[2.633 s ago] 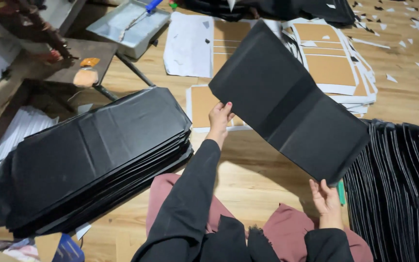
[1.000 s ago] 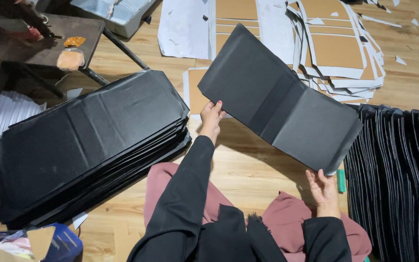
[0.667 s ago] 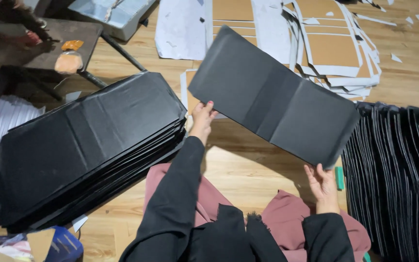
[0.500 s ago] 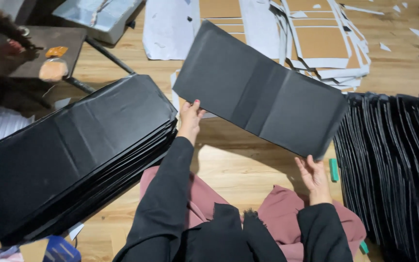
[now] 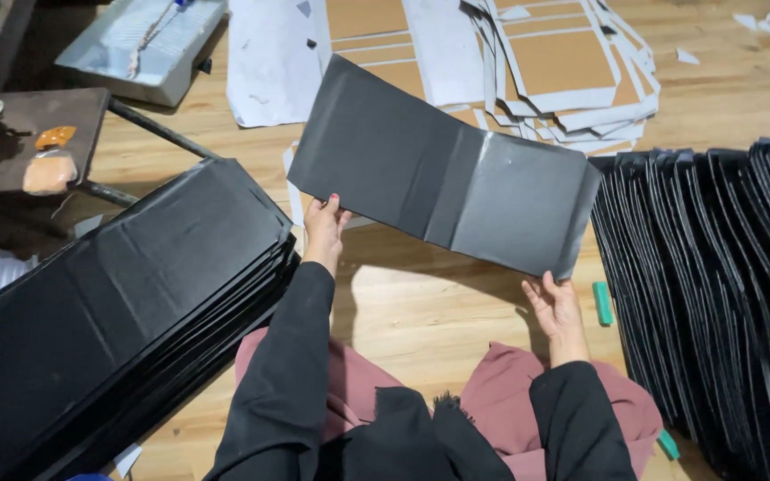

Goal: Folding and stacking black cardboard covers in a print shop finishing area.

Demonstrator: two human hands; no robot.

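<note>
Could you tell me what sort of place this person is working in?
Probably a small bookbinding or folder-making workshop, run on a wooden floor: stacks of black covers, white-edged cardboard blanks, and another black cover held in both hands.

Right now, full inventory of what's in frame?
cover: one, black, creased, held above the floor by both hands
left stack: many black covers, piled flat, left
right row: many black covers, overlapped, right
card sheets: several, brown on white, top
white sheets: a few, top centre
tray: one, grey, top left
stool: one, dark, left
green tool: one, by right row
floor: wood
left hand: grips cover's edge
right hand: grips cover's corner
</note>
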